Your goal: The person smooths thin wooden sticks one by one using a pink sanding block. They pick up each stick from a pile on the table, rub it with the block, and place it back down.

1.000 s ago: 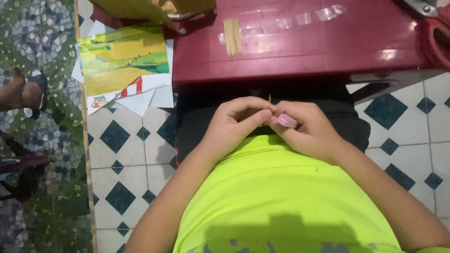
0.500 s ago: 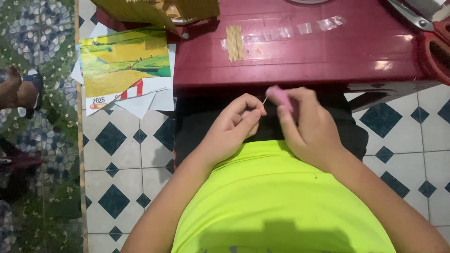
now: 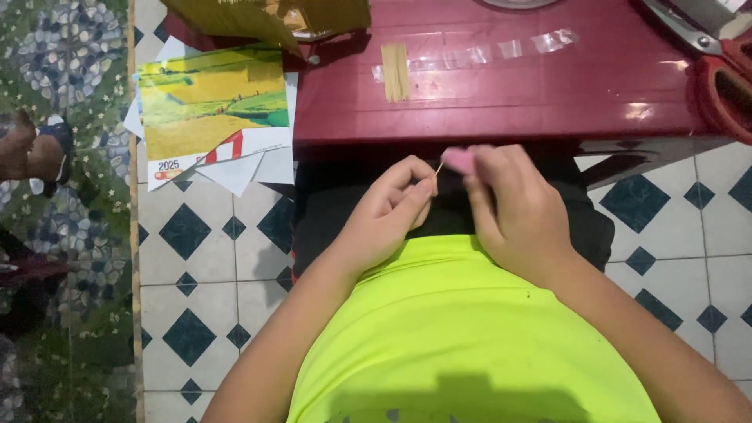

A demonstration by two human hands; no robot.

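Both hands have risen from the lap toward the red table (image 3: 548, 102) edge, the left hand (image 3: 388, 215) pinching a thin wooden stick (image 3: 439, 169) whose tip meets the pink piece (image 3: 458, 159) gripped by the right hand (image 3: 513, 207).

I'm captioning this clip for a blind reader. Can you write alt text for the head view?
Seen from above, a person's left hand and right hand meet in their lap, pinching a thin stick and a small pink piece. Ahead, a red table holds a bundle of sticks, clear tape and scissors.
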